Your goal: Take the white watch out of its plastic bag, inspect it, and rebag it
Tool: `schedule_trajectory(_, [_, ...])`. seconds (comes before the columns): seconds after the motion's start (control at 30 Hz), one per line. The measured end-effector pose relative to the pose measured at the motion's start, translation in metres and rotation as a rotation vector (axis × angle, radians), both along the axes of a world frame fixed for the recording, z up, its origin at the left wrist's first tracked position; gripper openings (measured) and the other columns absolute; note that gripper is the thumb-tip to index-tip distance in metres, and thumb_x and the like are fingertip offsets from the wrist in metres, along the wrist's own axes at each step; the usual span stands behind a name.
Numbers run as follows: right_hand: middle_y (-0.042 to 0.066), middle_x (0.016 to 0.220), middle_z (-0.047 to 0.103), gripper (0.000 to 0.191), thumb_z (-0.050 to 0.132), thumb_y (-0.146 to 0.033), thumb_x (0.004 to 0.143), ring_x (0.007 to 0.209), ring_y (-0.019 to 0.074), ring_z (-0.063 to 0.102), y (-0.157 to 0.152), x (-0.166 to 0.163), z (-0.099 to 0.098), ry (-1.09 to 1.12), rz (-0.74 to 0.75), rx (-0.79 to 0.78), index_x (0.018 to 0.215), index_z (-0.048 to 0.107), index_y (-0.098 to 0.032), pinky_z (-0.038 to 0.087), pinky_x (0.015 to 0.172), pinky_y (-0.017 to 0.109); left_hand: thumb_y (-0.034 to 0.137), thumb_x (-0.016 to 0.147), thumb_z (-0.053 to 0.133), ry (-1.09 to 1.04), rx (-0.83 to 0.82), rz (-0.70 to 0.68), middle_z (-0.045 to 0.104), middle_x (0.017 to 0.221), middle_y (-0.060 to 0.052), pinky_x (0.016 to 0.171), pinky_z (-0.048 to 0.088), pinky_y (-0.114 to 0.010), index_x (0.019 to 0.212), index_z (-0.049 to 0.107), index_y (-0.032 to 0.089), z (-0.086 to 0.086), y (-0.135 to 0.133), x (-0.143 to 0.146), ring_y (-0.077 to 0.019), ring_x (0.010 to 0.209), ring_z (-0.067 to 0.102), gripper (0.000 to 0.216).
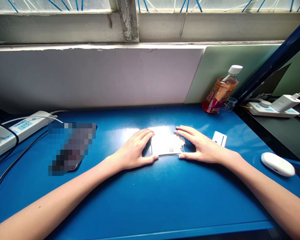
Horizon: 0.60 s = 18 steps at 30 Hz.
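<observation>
A small flat white rectangular pack point(165, 145) with a QR code near its lower right lies on the blue table, partly washed out by glare. Something round and shiny shows at its right end; its exact kind is unclear. My left hand point(135, 149) holds the left end, fingers at the far corner and thumb at the near edge. On the opposite end, my right hand point(202, 145) has its fingertips at the far corner and its thumb by the near one. A white card-like piece point(219, 138) with a dark slot lies just beyond my right wrist.
A bottle of red drink point(221, 90) leans at the back right. Near the right edge sits a white oval case point(278, 164). On the left are a dark phone-like slab point(76, 146), partly pixelated, a power strip point(25, 126) and cables. Another power strip point(272, 109) stands beyond the blue frame.
</observation>
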State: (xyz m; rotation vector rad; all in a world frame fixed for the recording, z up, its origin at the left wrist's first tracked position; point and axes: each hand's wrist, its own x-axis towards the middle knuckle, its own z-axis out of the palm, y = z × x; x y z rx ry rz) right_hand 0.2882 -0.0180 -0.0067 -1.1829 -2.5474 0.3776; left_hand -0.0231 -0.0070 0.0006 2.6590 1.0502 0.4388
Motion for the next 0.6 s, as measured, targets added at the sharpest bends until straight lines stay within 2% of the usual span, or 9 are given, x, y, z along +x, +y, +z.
schedule_trajectory(0.2, [0.020,0.159,0.039,0.086,0.063,-0.067,0.085,0.146,0.0362,0.038,0.0002,0.0008,0.0019,-0.047,0.000,-0.022,0.151,0.042,-0.015,0.038,0.117,0.055,0.057,0.085,0.066,-0.007,-0.003,-0.003,0.051,0.147,-0.022,0.115,0.041,-0.052,0.140,0.048,0.011,-0.0009,0.0001,-0.0006,-0.0361,0.139,0.045,0.075])
schedule_trajectory(0.6, [0.019,0.159,0.039,0.084,0.062,-0.065,0.087,0.146,0.0367,0.037,-0.0001,0.0013,0.0024,-0.049,0.002,-0.031,0.152,0.041,-0.017,0.038,0.117,0.056,0.057,0.085,0.066,0.017,-0.007,-0.001,0.050,0.147,-0.022,0.117,0.039,-0.049,0.140,0.048,0.008,0.0006,-0.0007,-0.0006,-0.0347,0.140,0.044,0.076])
